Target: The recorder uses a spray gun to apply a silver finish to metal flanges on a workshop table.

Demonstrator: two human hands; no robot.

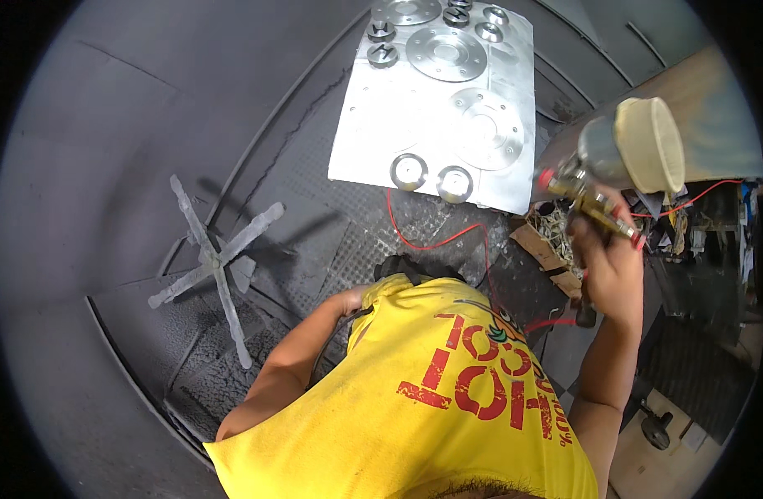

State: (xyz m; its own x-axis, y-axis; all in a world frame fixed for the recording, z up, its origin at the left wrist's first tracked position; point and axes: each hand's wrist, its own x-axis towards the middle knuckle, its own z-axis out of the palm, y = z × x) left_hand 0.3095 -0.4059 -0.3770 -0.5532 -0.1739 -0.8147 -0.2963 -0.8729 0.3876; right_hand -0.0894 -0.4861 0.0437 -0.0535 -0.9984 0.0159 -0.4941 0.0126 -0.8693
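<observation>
My right hand (614, 279) is wrapped round the handle of a spray gun (593, 204), raised to the right of a silver-coated board. The gun has red end parts and carries a cup with a cream cloth-like cover (650, 145). My left hand (353, 299) rests at my waist beside the yellow shirt, its fingers hidden. On the board (373, 137) lie large flanged metal discs (446, 54) with holes, one of them (487, 129) pale silver. Two small round parts (409, 171) sit at its near edge, and several more small round parts (382, 55) stand farther back.
A grey-coated cross-shaped stand (214, 259) is at the left, near the grey wall (124, 150). A red hose (435, 247) runs across the floor below the board. Scraps and cardboard (541, 249) lie to the right, and a dark tool (656, 428) is at lower right.
</observation>
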